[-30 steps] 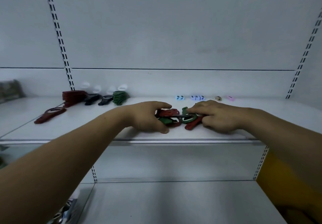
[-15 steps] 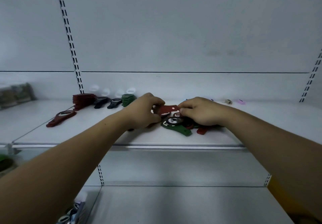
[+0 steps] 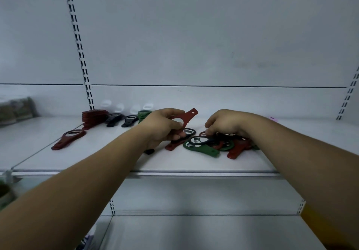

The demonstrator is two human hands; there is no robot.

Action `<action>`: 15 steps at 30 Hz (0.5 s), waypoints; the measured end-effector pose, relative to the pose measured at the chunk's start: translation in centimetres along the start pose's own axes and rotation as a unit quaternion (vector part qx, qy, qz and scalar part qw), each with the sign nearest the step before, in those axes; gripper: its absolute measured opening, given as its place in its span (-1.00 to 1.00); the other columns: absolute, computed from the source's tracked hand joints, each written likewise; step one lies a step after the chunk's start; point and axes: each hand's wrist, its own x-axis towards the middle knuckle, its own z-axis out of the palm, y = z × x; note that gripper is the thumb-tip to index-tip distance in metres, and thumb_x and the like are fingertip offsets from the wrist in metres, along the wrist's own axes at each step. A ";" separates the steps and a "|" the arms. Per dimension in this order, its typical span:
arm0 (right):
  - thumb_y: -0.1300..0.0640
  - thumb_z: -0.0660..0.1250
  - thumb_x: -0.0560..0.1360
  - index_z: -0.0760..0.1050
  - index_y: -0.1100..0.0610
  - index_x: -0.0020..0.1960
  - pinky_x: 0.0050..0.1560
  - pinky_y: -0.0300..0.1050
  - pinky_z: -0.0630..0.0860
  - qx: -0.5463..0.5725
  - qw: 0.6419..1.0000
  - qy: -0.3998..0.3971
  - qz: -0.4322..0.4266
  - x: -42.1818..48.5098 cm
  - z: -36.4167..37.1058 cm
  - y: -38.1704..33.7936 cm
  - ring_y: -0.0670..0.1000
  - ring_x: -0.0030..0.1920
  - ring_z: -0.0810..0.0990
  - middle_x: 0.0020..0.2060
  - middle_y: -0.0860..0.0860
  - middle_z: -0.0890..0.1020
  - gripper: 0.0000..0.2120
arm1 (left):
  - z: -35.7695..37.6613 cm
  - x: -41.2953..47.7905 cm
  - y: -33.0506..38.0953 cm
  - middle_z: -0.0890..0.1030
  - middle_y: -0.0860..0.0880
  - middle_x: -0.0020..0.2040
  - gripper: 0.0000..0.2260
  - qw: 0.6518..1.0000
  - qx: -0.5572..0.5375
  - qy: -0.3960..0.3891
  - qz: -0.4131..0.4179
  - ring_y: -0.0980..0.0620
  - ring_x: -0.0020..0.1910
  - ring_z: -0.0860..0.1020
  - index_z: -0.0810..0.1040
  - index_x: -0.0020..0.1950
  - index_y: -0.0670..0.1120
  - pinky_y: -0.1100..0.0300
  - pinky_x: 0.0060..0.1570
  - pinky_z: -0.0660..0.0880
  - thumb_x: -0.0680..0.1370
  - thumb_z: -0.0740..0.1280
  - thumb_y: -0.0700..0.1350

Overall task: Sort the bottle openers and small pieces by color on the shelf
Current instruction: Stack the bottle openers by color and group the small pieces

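My left hand (image 3: 162,127) grips a red bottle opener (image 3: 186,115), lifted above the white shelf (image 3: 108,158) with its handle pointing up and right. My right hand (image 3: 226,124) reaches down with curled fingers into a mixed pile of openers (image 3: 215,144): a green one (image 3: 204,149) in front, red ones (image 3: 238,149) and a black one tangled together. What its fingertips hold is hidden. At the back left sit sorted groups: a red stack (image 3: 93,116), two black openers (image 3: 120,119) and a green stack (image 3: 143,115).
A single red opener (image 3: 68,139) lies at the left of the shelf. White openers (image 3: 126,106) stand against the back wall. A small pink piece (image 3: 273,118) shows behind my right wrist. Packets (image 3: 15,111) sit far left. A lower shelf (image 3: 194,232) runs below.
My left hand has lifted the red opener clear of the pile and tilted it upward. My right hand has let go of it and dropped onto the pile.
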 end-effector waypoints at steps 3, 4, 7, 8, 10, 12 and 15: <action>0.25 0.38 0.47 0.63 0.15 -0.10 -0.21 -0.19 0.40 0.117 0.992 0.041 0.021 0.5 -0.5 0.4 0.02 -0.21 0.47 -0.15 0.11 0.63 -0.93 | -0.1 0.1 -0.1 0.56 -0.13 0.00 -0.69 0.998 -0.057 0.012 -0.025 -0.04 -0.33 0.63 0.51 0.21 -0.07 0.28 -0.46 0.49 0.58 0.18 -0.39; 0.28 0.36 0.48 0.62 0.16 -0.12 -0.32 -0.23 0.36 0.159 0.985 0.058 0.025 0.6 -0.8 0.5 -0.01 -0.30 0.44 -0.24 0.08 0.59 -0.92 | -0.1 0.1 -0.1 0.55 -0.15 0.03 -0.69 0.997 -0.073 0.020 -0.032 -0.07 -0.30 0.63 0.52 0.19 -0.07 0.27 -0.46 0.50 0.59 0.16 -0.38; 0.35 0.28 0.51 0.57 0.20 -0.12 -0.45 -0.26 0.33 0.299 0.948 0.111 0.006 0.6 -2.0 0.4 -0.06 -0.41 0.40 -0.30 0.07 0.54 -0.87 | -0.2 0.2 0.1 0.48 -0.13 0.04 -0.80 0.994 -0.088 0.050 -0.034 -0.11 -0.29 0.61 0.53 0.18 -0.09 0.22 -0.38 0.54 0.62 0.19 -0.23; 0.36 0.26 0.53 0.56 0.21 -0.11 -0.45 -0.26 0.35 0.352 0.927 0.126 -0.004 0.5 -2.3 0.2 -0.06 -0.42 0.41 -0.30 0.09 0.54 -0.87 | -0.1 0.2 0.1 0.46 -0.11 0.02 -0.82 0.994 -0.082 0.062 -0.031 -0.10 -0.30 0.60 0.52 0.18 -0.11 0.20 -0.35 0.55 0.62 0.21 -0.16; 0.36 0.23 0.55 0.53 0.22 -0.09 -0.41 -0.25 0.39 0.451 0.881 0.140 -0.029 0.1 -2.5 -0.3 -0.05 -0.40 0.45 -0.29 0.10 0.54 -0.87 | 0.0 0.3 0.1 0.46 -0.07 0.01 -0.77 0.994 -0.075 0.071 -0.029 -0.08 -0.28 0.59 0.52 0.20 -0.12 0.19 -0.30 0.55 0.62 0.23 -0.04; 0.39 0.22 0.55 0.50 0.22 -0.09 -0.40 -0.26 0.46 0.505 0.853 0.117 -0.055 -0.5 -1.8 -1.4 -0.03 -0.39 0.50 -0.31 0.12 0.55 -0.87 | 0.1 0.4 0.2 0.48 -0.06 0.05 -0.72 0.996 -0.073 0.050 -0.026 -0.07 -0.24 0.59 0.52 0.20 -0.12 0.20 -0.29 0.54 0.61 0.24 0.03; 0.38 0.25 0.54 0.49 0.20 -0.09 -0.42 -0.29 0.51 0.468 0.876 0.080 -0.087 -0.9 0.3 -2.9 0.00 -0.38 0.56 -0.28 0.13 0.59 -0.88 | 0.5 0.0 0.2 0.55 -0.08 -0.05 -0.80 0.999 -0.039 -0.016 0.007 -0.02 -0.25 0.58 0.51 0.20 -0.11 0.27 -0.35 0.51 0.61 0.25 -0.10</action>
